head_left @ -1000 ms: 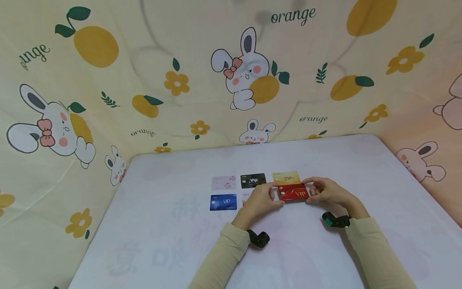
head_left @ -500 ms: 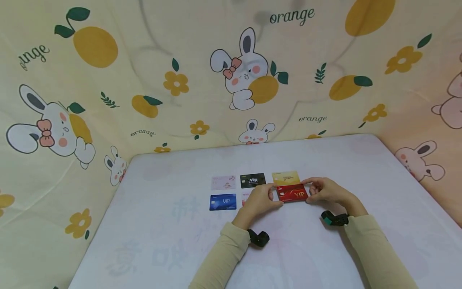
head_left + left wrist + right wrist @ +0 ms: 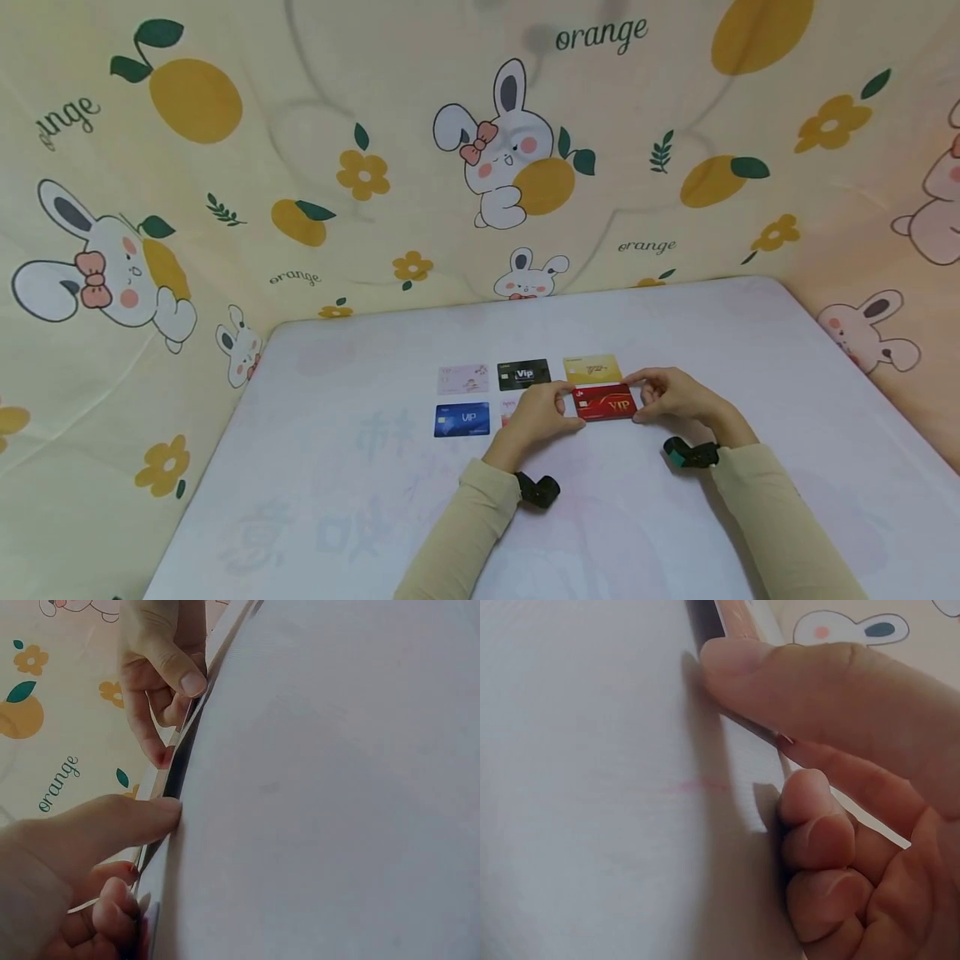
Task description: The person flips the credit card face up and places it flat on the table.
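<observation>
A red VIP card (image 3: 604, 402) lies just in front of a gold card (image 3: 592, 368). The left hand (image 3: 531, 418) pinches its left end between thumb and index finger. At the opposite end, the right hand (image 3: 684, 395) holds the card the same way, its other fingers curled in. A pink card (image 3: 508, 408) is mostly covered by the left hand. In the left wrist view, the thin dark edge of the held card (image 3: 178, 769) runs between both hands. The right wrist view has the thumb (image 3: 780, 675) on the card's near corner.
A blue VIP card (image 3: 462, 420) lies left of the left hand. Behind are a pale lilac card (image 3: 462, 379) and a black Vip card (image 3: 523, 374). The cards form two rows on a white-covered table (image 3: 337, 467), with a printed cloth (image 3: 360, 100) behind it.
The head view has shifted very slightly. Both hands keep their hold on the red card, which stays in the same place among the other cards.
</observation>
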Demonstrator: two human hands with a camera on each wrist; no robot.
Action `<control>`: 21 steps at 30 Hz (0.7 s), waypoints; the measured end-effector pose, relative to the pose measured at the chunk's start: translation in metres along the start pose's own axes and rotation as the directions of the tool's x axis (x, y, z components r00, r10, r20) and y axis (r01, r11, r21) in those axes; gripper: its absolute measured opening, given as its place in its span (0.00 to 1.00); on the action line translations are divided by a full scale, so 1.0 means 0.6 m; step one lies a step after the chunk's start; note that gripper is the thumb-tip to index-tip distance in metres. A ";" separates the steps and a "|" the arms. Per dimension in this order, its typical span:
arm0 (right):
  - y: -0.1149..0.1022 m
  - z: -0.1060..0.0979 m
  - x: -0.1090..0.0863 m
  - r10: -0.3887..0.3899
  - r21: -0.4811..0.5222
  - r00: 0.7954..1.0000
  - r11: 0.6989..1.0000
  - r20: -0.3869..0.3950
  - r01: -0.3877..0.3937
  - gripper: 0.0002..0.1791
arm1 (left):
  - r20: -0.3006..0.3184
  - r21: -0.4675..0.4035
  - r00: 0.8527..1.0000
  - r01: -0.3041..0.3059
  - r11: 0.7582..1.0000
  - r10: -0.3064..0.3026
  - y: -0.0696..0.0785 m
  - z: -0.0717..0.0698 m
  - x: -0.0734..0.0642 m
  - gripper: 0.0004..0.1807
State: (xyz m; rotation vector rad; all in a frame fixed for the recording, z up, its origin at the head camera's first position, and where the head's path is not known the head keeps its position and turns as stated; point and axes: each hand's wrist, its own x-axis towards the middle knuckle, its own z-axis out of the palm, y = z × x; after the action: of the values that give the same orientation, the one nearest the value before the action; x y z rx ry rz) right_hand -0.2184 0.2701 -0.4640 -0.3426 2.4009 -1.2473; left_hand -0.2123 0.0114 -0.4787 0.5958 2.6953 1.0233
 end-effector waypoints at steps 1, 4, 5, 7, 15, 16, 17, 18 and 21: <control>0.000 0.001 0.000 0.002 -0.002 1.000 1.000 -0.001 -0.002 0.36 | 0.003 -0.007 1.000 0.001 1.000 -0.001 -0.001 0.001 0.000 0.30; -0.001 0.003 0.000 0.007 -0.020 1.000 1.000 -0.008 -0.007 0.36 | 0.009 -0.020 1.000 0.002 1.000 -0.001 -0.002 0.001 0.000 0.31; 0.000 0.003 0.000 0.009 -0.023 1.000 1.000 -0.012 -0.009 0.35 | 0.011 -0.022 1.000 0.004 1.000 -0.003 -0.002 0.001 -0.001 0.31; 0.001 0.004 0.000 0.011 -0.026 1.000 1.000 -0.017 -0.012 0.35 | 0.016 -0.025 1.000 0.008 1.000 -0.008 -0.001 -0.001 -0.002 0.31; 0.000 0.003 0.000 -0.007 -0.034 1.000 0.999 -0.026 0.007 0.34 | 0.012 -0.037 1.000 0.009 0.999 -0.008 0.000 -0.002 0.000 0.31; 0.001 0.003 0.000 -0.003 -0.038 1.000 0.999 -0.029 0.002 0.34 | 0.011 -0.036 1.000 0.007 0.999 -0.006 0.000 -0.002 0.000 0.31; 0.001 0.003 0.000 -0.005 -0.041 1.000 0.999 -0.028 0.004 0.34 | 0.012 -0.037 1.000 0.005 0.999 -0.005 -0.001 -0.001 0.000 0.31; 0.002 0.004 -0.001 -0.007 -0.043 1.000 0.999 -0.026 0.006 0.33 | 0.014 -0.040 1.000 0.006 0.999 -0.005 -0.001 -0.001 0.000 0.31; 0.004 0.004 0.000 -0.014 -0.039 1.000 0.999 -0.022 0.013 0.33 | 0.017 -0.042 1.000 0.009 0.999 -0.009 -0.001 -0.001 -0.002 0.31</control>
State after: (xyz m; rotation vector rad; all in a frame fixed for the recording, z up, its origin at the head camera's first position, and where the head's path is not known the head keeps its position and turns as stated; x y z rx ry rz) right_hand -0.2171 0.2697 -0.4673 -0.3586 2.4476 -1.2181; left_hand -0.2116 0.0102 -0.4784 0.5812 2.6528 1.0651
